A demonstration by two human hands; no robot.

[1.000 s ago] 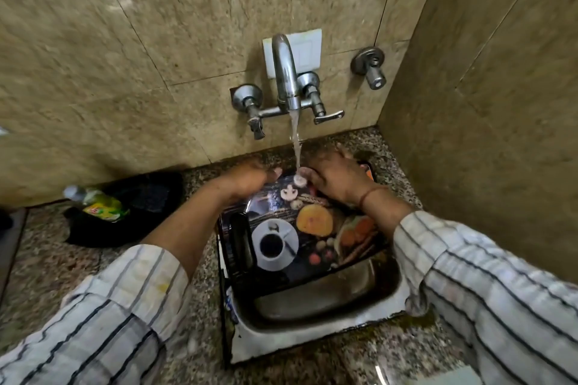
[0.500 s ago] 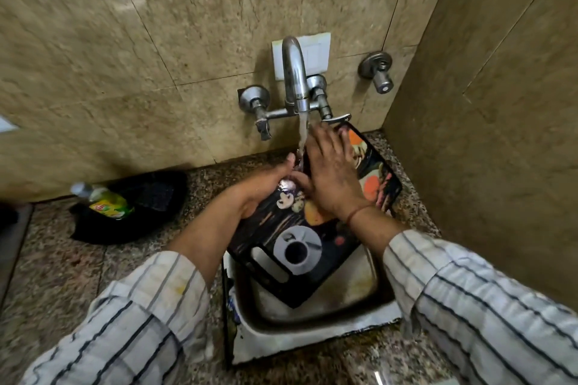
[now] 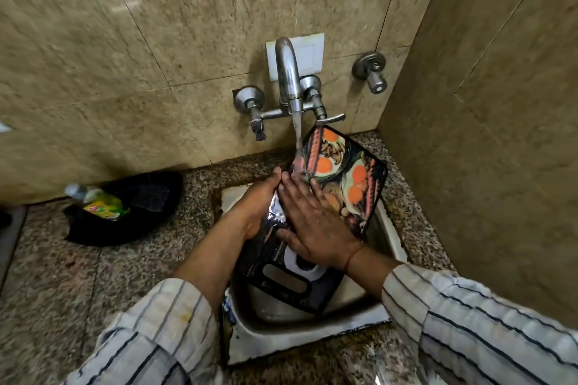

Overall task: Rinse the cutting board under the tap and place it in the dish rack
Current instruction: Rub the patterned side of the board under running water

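While water runs from the tap onto its upper end, you hold the cutting board tilted over the sink, its lower edge down in the basin. Your left hand grips the board's left edge, fingers curled around it. Your right hand lies flat on the printed face, fingers spread apart.

The right hand covers the middle of the cutting board. The green bottle label is blurred, perhaps dish soap.
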